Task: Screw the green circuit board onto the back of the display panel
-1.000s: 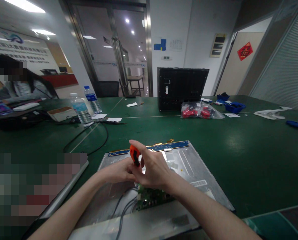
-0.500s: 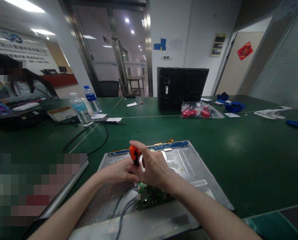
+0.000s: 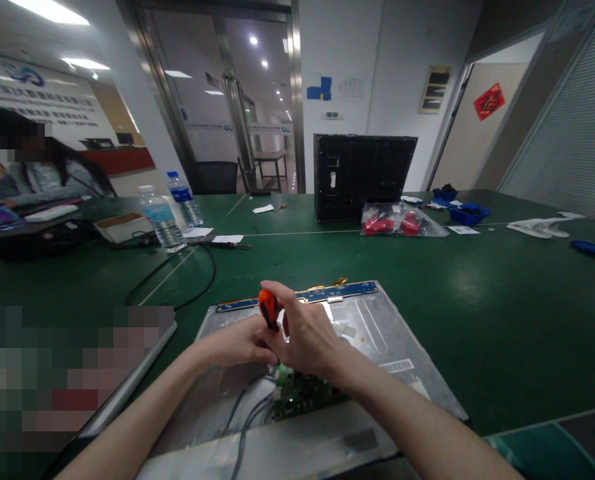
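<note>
My right hand (image 3: pixel 307 333) is closed round an orange-and-black screwdriver (image 3: pixel 268 309), held nearly upright with the index finger along the top of its handle. My left hand (image 3: pixel 242 341) is closed low beside it, thumb and fingers pressed together near the screwdriver's lower end; what they pinch is hidden. Under both hands lies a flat silver display panel (image 3: pixel 397 333) with a blue circuit strip (image 3: pixel 360 289) along its far edge. A green circuit board (image 3: pixel 307 395) sits on the panel just below my right hand, and grey cables (image 3: pixel 244 427) run from its left side.
A black monitor (image 3: pixel 362 173) stands at the back, with a clear bag of red pieces (image 3: pixel 402 221) before it. Two water bottles (image 3: pixel 162 220) stand at left, near a black cable (image 3: pixel 212 283). Blue trays (image 3: pixel 470 213) lie at far right. Another person (image 3: pixel 47 167) sits at left.
The screwdriver's handle has turned slightly in my right hand, showing less black. My left thumb has shifted a little to the right. The panel and board stay in place.
</note>
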Motion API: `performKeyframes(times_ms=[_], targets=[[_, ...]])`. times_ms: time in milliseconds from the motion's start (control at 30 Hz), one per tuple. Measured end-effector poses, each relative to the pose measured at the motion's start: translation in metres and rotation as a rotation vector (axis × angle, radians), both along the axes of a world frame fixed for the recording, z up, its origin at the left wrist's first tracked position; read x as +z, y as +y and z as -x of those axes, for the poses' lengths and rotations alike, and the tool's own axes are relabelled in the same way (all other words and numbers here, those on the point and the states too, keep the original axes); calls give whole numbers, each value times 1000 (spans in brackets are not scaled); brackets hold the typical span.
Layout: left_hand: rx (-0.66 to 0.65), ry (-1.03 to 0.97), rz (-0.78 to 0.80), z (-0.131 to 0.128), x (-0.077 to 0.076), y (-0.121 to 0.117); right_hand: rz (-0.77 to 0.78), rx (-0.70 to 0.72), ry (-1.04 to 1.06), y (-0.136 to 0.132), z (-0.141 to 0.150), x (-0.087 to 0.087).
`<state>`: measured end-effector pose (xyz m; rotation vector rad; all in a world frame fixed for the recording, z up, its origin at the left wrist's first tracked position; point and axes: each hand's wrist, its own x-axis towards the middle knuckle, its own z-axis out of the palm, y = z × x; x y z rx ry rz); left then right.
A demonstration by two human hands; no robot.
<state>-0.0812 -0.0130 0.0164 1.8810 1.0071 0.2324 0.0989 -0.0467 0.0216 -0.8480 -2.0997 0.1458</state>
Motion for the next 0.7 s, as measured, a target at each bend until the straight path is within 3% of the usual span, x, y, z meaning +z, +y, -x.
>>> performKeyframes(times_ms=[367, 700], targets=[[-87, -22, -37, 0, -3, 2, -3, 15, -32, -4, -3, 5], [-62, 31, -10, 2, -2, 2, 4, -26, -54, -1, 0, 2]])
